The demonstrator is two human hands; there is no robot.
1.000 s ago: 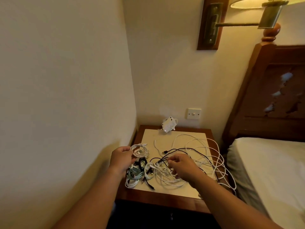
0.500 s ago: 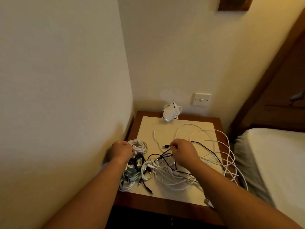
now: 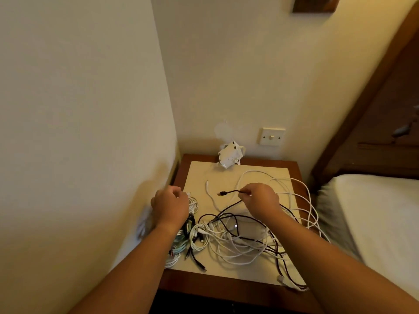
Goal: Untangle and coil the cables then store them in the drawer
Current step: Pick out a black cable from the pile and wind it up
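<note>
A tangle of white and black cables (image 3: 244, 241) lies across the cream top of a wooden nightstand (image 3: 226, 284). My right hand (image 3: 260, 198) pinches a black cable (image 3: 229, 192) just behind its plug, which points left above the table. My left hand (image 3: 171, 206) is curled over a small white coil (image 3: 193, 203) at the table's left edge; its fingers are hidden from view. Below it lie several coiled cables, white, teal and black (image 3: 188, 242). The drawer is not in view.
A white charger block (image 3: 229, 155) leans against the back wall below a wall switch (image 3: 271, 136). Walls close in on the left and behind. A bed with a white sheet (image 3: 374, 218) and a wooden headboard stands at the right.
My right hand has lifted off the tangle and moved back, drawing the black cable's plug end up. The camera has tilted down. My left hand stays on the white coil.
</note>
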